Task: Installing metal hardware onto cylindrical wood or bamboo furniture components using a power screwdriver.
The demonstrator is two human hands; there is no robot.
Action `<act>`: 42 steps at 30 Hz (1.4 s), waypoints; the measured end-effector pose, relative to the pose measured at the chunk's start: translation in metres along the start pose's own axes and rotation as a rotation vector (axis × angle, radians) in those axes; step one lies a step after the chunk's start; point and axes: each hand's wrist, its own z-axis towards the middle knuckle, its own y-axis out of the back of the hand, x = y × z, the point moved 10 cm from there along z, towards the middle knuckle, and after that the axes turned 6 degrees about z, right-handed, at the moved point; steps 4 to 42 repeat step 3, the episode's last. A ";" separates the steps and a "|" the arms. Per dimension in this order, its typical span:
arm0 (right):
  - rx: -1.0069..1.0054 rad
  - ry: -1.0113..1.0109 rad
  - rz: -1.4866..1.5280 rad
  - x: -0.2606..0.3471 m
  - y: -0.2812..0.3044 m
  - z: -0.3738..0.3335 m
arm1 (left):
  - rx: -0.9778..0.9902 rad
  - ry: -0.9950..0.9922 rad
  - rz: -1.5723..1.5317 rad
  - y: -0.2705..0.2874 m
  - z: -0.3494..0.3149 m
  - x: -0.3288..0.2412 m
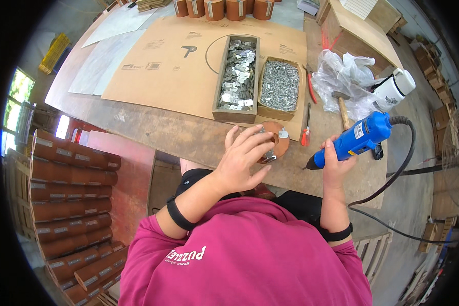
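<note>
My left hand [245,155] lies with its fingers spread at the near side of a reddish-brown round piece [281,145], partly covering it. A small metal plate [283,133] shows on top of this piece, near its far right edge. More metal shows between and under my fingers, but its shape is partly hidden. My right hand [336,162] is closed around a blue corded power tool [361,133], held by the front part of its body. The tool's dark tip points left toward the table, a short way right of the round piece.
Beyond my hands stand a wooden box of metal plates [221,97] and a carton of screws [263,109]. To the right lie a red-handled screwdriver [305,136], a hammer [343,108], plastic wrap [341,76] and a white bottle [394,91]. Brown cylinders [71,196] are stacked at left.
</note>
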 end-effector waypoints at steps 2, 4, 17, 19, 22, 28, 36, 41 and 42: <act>0.018 0.000 -0.027 0.003 -0.004 -0.001 | -0.026 0.025 0.008 -0.003 -0.005 0.005; 0.019 -0.001 -0.029 0.003 -0.004 -0.001 | -0.052 0.050 0.016 -0.006 -0.008 0.012; 0.019 -0.001 -0.029 0.003 -0.004 -0.001 | -0.052 0.050 0.016 -0.006 -0.008 0.012; 0.019 -0.001 -0.029 0.003 -0.004 -0.001 | -0.052 0.050 0.016 -0.006 -0.008 0.012; 0.019 -0.001 -0.029 0.003 -0.004 -0.001 | -0.052 0.050 0.016 -0.006 -0.008 0.012; 0.019 -0.001 -0.029 0.003 -0.004 -0.001 | -0.052 0.050 0.016 -0.006 -0.008 0.012; 0.019 -0.001 -0.029 0.003 -0.004 -0.001 | -0.052 0.050 0.016 -0.006 -0.008 0.012; 0.019 -0.001 -0.029 0.003 -0.004 -0.001 | -0.052 0.050 0.016 -0.006 -0.008 0.012; 0.019 -0.001 -0.029 0.003 -0.004 -0.001 | -0.052 0.050 0.016 -0.006 -0.008 0.012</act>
